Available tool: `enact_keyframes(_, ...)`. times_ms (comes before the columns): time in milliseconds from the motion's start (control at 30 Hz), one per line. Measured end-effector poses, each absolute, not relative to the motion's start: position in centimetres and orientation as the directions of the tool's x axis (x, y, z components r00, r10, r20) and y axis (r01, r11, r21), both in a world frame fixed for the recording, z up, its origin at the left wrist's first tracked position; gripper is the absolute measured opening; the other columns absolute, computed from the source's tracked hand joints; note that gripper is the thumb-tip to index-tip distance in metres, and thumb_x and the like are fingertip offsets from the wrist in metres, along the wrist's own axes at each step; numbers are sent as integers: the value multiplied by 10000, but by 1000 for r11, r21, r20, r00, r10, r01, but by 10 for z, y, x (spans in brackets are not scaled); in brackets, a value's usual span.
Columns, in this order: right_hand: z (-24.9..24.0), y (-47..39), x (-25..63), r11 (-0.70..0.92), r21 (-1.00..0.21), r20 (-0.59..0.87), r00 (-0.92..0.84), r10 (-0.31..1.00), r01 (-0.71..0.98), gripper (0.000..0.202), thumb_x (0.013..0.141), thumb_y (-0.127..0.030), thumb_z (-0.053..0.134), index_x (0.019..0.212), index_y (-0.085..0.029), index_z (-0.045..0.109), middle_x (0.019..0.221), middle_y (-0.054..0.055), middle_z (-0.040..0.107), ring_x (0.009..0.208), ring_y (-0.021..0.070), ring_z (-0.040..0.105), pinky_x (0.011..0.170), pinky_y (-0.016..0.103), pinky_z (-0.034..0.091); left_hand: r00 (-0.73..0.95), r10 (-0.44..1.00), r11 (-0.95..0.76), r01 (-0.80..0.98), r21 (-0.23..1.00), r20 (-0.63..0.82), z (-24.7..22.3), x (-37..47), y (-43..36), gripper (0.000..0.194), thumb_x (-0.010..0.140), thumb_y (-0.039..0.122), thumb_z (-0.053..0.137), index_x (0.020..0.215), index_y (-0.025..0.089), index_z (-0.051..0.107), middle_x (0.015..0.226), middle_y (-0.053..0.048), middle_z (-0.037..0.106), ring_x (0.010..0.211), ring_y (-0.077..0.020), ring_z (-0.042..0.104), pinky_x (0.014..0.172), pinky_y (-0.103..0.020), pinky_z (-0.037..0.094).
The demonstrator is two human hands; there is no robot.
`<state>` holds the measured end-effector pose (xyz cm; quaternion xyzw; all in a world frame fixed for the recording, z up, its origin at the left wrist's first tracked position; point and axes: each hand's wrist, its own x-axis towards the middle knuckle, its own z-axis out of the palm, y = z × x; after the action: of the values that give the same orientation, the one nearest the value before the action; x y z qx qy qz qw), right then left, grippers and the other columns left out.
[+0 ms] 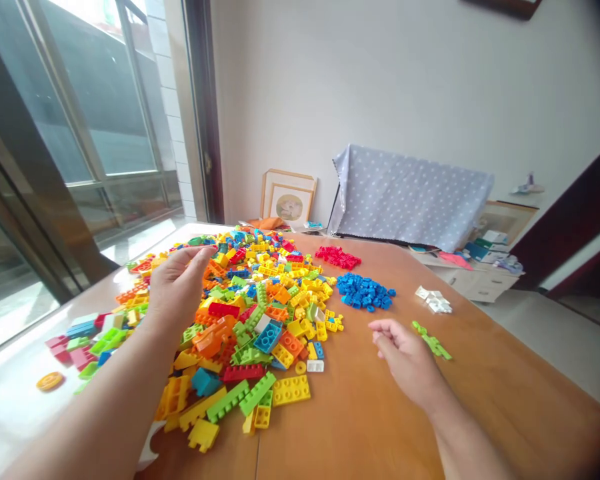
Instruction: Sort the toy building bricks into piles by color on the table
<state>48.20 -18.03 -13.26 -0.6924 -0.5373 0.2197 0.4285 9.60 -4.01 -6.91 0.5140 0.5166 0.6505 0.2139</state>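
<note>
My left hand (179, 283) is over the large mixed heap of toy building bricks (260, 303). Its thumb and fingers are pinched together; what they hold, if anything, is hidden. To the right of the heap, my right hand (405, 353) hovers above the table with its fingers loosely bent and slightly apart, nothing visible in them. Just beyond it lies a short row of light green bricks (431, 341). Farther back are a pile of blue bricks (364, 291), a cluster of red bricks (338, 257) and a few white bricks (433, 300).
The brown wooden table (325, 427) has its right edge running diagonally. An orange round piece (50, 381) lies at the left. Behind the table are a cloth-covered object (410, 193), a framed picture (289, 199) and a white cabinet (480, 283). Glass windows (90, 100) stand on the left.
</note>
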Motion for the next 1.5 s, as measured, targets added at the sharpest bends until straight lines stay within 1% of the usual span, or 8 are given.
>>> enact_keyframes(233, -113, -171, 396, 220, -754, 210, -90, 973, 619, 219, 964, -342, 504, 1003, -230, 688, 935, 38, 720, 855, 193, 661, 753, 284, 498, -513, 766, -507, -110, 855, 388, -72, 76, -18, 228, 792, 444, 730, 890, 240, 760, 1007, -39, 755, 1030, -219, 676, 905, -333, 511)
enact_keyframes(400, -97, -177, 341, 397, -664, 213, -348, 913, 634, 177, 955, -237, 527, 977, -236, 702, 925, 9, 708, 851, 150, 657, 746, 244, 480, -553, 764, -531, -247, 811, 332, -67, 63, -10, 170, 780, 390, 694, 864, 242, 707, 1027, -36, 765, 1074, -209, 691, 904, -346, 516)
enact_keyframes(533, -98, -185, 294, 613, -528, 227, -598, 769, 588, 177, 942, -247, 544, 1011, -241, 708, 943, 9, 727, 854, 148, 672, 765, 240, 488, -551, 776, -533, -314, 786, 307, -54, 58, -8, 129, 769, 361, 672, 837, 252, 685, 1035, -19, 768, 1067, -197, 694, 905, -345, 513)
enact_keyframes(667, -104, -191, 248, 797, -333, 232, -775, 587, 504, 216, 925, -387, 576, 1049, -244, 680, 904, 13, 733, 784, 185, 672, 643, 279, 479, -579, 774, -528, -370, 764, 254, -36, 56, -11, 120, 744, 344, 690, 818, 249, 688, 995, -21, 763, 1072, -205, 686, 891, -339, 506)
enact_keyframes(767, -105, -195, 225, 828, -267, 203, -811, 549, 494, 313, 899, -449, 602, 1109, -221, 642, 895, 24, 733, 734, 208, 668, 571, 311, 460, -580, 779, -523, -392, 757, 238, -26, 54, -16, 140, 752, 368, 694, 815, 243, 688, 1001, -25, 761, 1078, -208, 680, 908, -351, 497)
enact_keyframes(867, -106, -199, 216, 806, -255, 185, -791, 583, 535, 286, 891, -435, 616, 1073, -215, 624, 872, 36, 730, 733, 221, 666, 610, 339, 473, -574, 785, -517, -402, 755, 232, -21, 47, -20, 192, 775, 424, 678, 831, 240, 679, 1064, -35, 759, 1107, -215, 669, 946, -375, 489)
enact_keyframes(1200, -122, -200, 206, 751, -278, 175, -737, 653, 599, 147, 899, -326, 622, 1004, -223, 612, 879, 46, 728, 753, 229, 660, 656, 342, 426, -575, 782, -540, -432, 723, 240, -6, 9, -17, 273, 793, 500, 663, 834, 231, 664, 1043, -71, 751, 1071, -224, 678, 953, -406, 501)
enact_keyframes(1500, -118, -191, 226, 748, -366, 191, -741, 643, 555, 126, 928, -339, 599, 1008, -243, 615, 856, 15, 710, 752, 195, 644, 635, 309, 360, -571, 772, -518, -313, 796, 278, -16, -28, -16, 297, 802, 496, 680, 862, 206, 689, 958, -71, 755, 955, -201, 700, 856, -337, 509)
